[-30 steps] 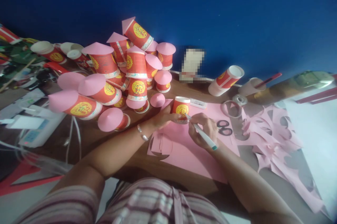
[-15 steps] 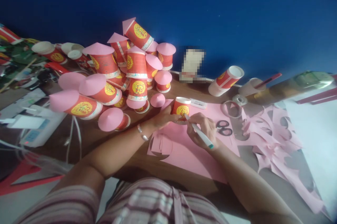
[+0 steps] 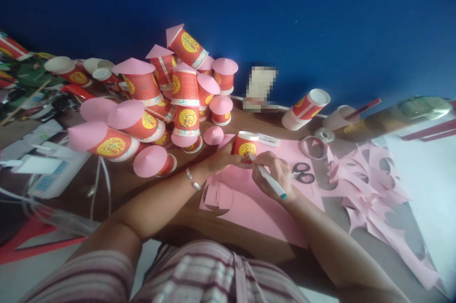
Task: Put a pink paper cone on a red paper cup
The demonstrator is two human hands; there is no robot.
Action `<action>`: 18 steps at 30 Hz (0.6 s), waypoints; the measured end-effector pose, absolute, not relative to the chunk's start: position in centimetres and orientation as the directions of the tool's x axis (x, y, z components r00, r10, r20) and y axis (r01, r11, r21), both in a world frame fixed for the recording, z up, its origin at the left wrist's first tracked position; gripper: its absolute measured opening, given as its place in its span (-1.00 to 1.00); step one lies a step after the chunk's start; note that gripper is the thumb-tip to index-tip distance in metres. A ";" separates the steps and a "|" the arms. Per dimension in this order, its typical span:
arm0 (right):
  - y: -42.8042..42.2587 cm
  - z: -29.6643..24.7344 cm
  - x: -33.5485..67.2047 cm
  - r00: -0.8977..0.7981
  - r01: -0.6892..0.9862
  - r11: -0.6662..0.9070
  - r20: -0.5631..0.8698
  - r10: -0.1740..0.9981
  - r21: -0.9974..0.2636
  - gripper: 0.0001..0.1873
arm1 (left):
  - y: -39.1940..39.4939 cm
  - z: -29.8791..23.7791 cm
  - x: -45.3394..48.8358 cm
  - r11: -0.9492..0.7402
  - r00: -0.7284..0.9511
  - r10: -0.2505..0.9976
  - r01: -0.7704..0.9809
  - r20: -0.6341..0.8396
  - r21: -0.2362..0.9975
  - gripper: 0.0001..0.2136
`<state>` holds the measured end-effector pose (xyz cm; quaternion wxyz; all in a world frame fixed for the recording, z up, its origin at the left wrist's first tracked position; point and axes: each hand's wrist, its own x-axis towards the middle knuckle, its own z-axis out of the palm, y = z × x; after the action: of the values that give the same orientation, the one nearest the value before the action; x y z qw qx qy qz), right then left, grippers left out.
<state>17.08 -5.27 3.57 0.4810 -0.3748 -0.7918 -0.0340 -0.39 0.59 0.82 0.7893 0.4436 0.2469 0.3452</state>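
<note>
A red paper cup (image 3: 245,144) with a yellow emblem stands upside down on a pink paper sheet (image 3: 249,203). My left hand (image 3: 221,156) is wrapped round its left side and holds it down. My right hand (image 3: 276,175) grips a white pen (image 3: 269,177) with a teal end. The pen's tip touches the paper at the cup's lower right rim.
A heap of red cups with pink cone lids (image 3: 160,103) fills the table's left. Black scissors (image 3: 302,173), a tape ring (image 3: 313,147), another cup (image 3: 306,108) and pink paper scraps (image 3: 374,184) lie to the right. A blue wall (image 3: 285,18) stands behind.
My right hand has swung the pen a little leftward around the cup's rim, its teal end coming closer to my wrist. The left hand and cup have stayed put.
</note>
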 end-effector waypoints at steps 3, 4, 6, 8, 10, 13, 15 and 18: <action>-5.2 3.3 17.1 -0.234 0.636 0.705 0.792 0.563 -0.313 -0.73 | 0.6 1.3 -0.3 0.381 0.657 0.748 -0.316 -0.089 0.869 -0.60; -5.2 3.2 17.2 -0.225 0.642 0.699 0.794 0.565 -0.316 -0.73 | 0.6 1.4 -0.3 0.384 0.661 0.745 -0.315 -0.090 0.868 -0.61; -5.2 3.1 17.2 -0.205 0.655 0.682 0.794 0.573 -0.324 -0.74 | 0.6 1.6 -0.3 0.393 0.667 0.739 -0.310 -0.097 0.866 -0.62; -5.3 3.0 17.2 -0.194 0.663 0.674 0.794 0.576 -0.327 -0.75 | 0.6 1.7 -0.3 0.398 0.665 0.740 -0.309 -0.103 0.864 -0.64; -5.3 3.1 17.3 -0.197 0.666 0.670 0.790 0.581 -0.327 -0.77 | 0.6 1.7 -0.3 0.398 0.664 0.740 -0.308 -0.104 0.864 -0.65; -5.3 3.3 17.3 -0.202 0.674 0.665 0.786 0.585 -0.322 -0.78 | 0.5 1.7 -0.4 0.395 0.660 0.743 -0.302 -0.109 0.867 -0.63; -5.4 3.3 17.3 -0.208 0.671 0.669 0.784 0.585 -0.321 -0.78 | 0.5 1.5 -0.5 0.405 0.661 0.740 -0.294 -0.122 0.866 -0.60; -5.5 3.4 17.3 -0.223 0.664 0.675 0.777 0.589 -0.321 -0.78 | 0.5 1.1 -0.6 0.427 0.664 0.735 -0.297 -0.136 0.854 -0.60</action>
<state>17.31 -5.46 3.39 0.4769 -0.4012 -0.7811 -0.0395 -0.58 0.48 1.11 0.8051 0.4288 0.2552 0.3206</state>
